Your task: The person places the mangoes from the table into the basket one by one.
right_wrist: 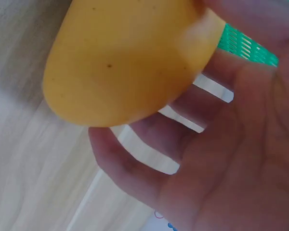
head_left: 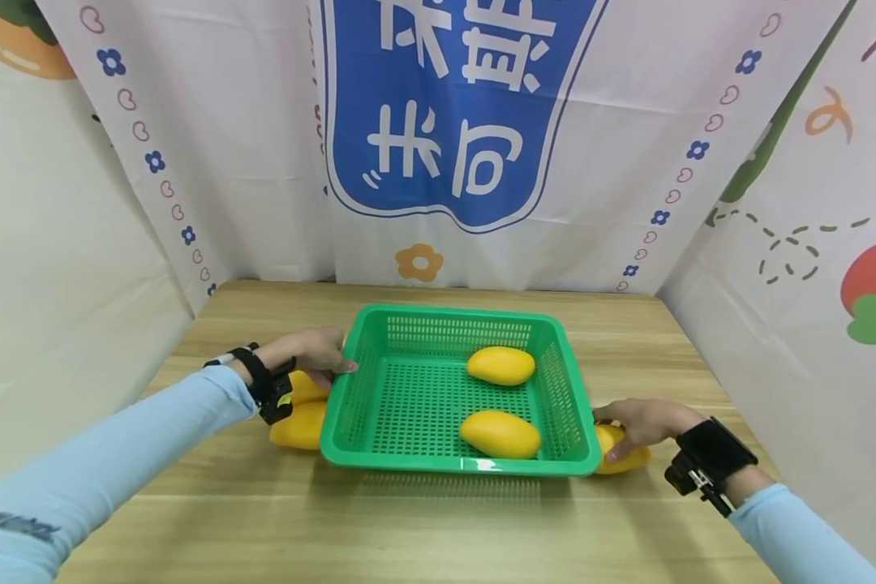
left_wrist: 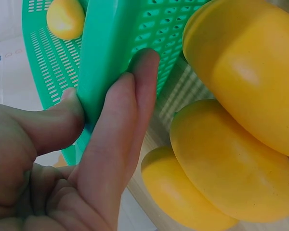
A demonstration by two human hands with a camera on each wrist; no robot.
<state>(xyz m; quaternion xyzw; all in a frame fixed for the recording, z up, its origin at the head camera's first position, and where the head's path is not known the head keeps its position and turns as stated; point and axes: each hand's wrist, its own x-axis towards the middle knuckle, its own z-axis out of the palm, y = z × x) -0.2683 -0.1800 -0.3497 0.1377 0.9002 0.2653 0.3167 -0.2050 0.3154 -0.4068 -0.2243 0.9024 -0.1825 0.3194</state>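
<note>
A green plastic basket (head_left: 453, 464) has two yellow mangoes inside, a far mango (head_left: 501, 366) and a near mango (head_left: 500, 434). My left hand (head_left: 315, 350) pinches the basket's left rim, thumb on the inner side and fingers along the outer wall, as the left wrist view shows. Outside that wall lie three mangoes, among them a large mango (left_wrist: 250, 72), a middle mango (left_wrist: 231, 166) and a smaller mango (left_wrist: 178, 192). Beyond the right side of the basket, my right hand (head_left: 646, 422) holds another mango (right_wrist: 120, 67) with thumb and curled fingers.
The wooden table (head_left: 263, 519) bears the basket and mangoes. White printed cloth hangs behind it, with a blue banner (head_left: 438, 186), and more cloth walls (head_left: 796, 389) stand at both sides.
</note>
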